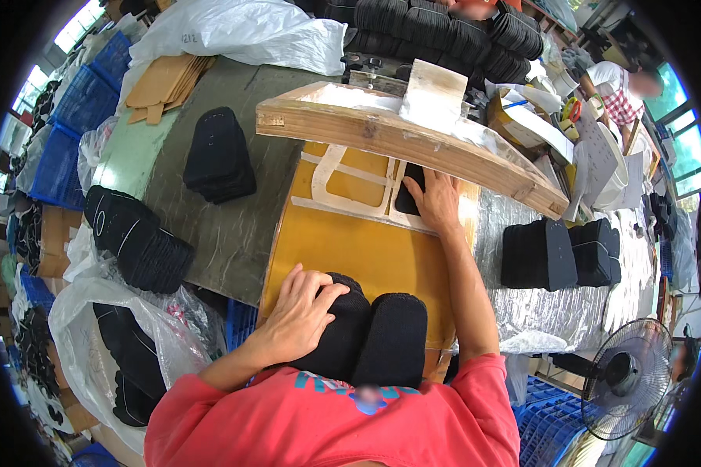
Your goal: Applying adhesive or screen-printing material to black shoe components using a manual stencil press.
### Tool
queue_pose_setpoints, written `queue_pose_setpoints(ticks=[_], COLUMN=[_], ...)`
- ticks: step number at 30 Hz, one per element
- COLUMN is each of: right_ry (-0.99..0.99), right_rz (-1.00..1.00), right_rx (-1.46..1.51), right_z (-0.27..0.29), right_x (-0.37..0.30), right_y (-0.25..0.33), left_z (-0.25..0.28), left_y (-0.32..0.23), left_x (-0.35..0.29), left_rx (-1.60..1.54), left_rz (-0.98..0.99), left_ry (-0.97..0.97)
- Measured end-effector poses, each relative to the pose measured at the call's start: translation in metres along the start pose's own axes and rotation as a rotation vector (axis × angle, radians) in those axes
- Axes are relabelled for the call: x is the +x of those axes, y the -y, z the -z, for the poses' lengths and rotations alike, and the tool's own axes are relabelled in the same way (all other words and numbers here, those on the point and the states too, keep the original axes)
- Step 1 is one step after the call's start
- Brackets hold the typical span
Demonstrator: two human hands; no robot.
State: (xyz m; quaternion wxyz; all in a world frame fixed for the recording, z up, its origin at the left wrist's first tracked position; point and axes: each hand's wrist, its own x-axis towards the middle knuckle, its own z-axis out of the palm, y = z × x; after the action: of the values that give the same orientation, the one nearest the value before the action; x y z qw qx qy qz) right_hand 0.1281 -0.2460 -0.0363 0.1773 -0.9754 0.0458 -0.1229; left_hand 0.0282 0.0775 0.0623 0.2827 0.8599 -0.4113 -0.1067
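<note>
My left hand (300, 311) lies at the left edge of a stack of black padded fabric pieces (339, 335), fingers bent and apart. A second black stack (396, 331) stands beside it, close against my body. Farther off, my right hand (438, 198) lies with outstretched fingers over a rounded black fabric piece (407, 189). That piece sits in an opening of a pale cut-out template (350, 208) on a yellow board (358, 249); my hand covers part of it. A thick wooden frame (397, 138) is tilted up above the board's far end.
Black stacks stand on the left table (218, 159) and the plastic-covered right side (537, 253). A clear bag (78, 311) holds black pieces at lower left. A fan (627, 373) stands lower right. Brown card pieces (163, 86) lie far left; another person (619, 89) is far right.
</note>
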Motion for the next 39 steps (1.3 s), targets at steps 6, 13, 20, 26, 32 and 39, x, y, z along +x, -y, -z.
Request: queue_pose_setpoints(ticks=[6, 13, 20, 26, 32, 39], right_ry=[-0.085, -0.068, -0.170, -0.180, -0.134, -0.134], right_rz=[0.024, 0.130, 0.020, 0.089, 0.045, 0.037], right_rx=[0.043, 0.025, 0.095, -0.001, 0.032, 0.047], right_z=[-0.004, 0.007, -0.008, -0.002, 0.001, 0.001], right_x=[-0.006, -0.009, -0.008, -0.008, -0.011, -0.009], right_y=[-0.007, -0.001, -0.021, -0.002, -0.006, -0.003], left_z=[-0.002, 0.006, 0.021, -0.016, -0.050, -0.055], left_y=[-0.002, 0.015, 0.057, 0.127, 0.135, 0.122], left_x=[-0.002, -0.002, 0.073, 0.189, 0.212, 0.204], left_rx=[-0.005, -0.144, -0.563, -0.263, 0.218, 0.305], left_rz=[-0.020, -0.058, 0.092, -0.018, -0.103, -0.057], left_ry=[-0.018, -0.111, -0.446, -0.524, -0.334, -0.285])
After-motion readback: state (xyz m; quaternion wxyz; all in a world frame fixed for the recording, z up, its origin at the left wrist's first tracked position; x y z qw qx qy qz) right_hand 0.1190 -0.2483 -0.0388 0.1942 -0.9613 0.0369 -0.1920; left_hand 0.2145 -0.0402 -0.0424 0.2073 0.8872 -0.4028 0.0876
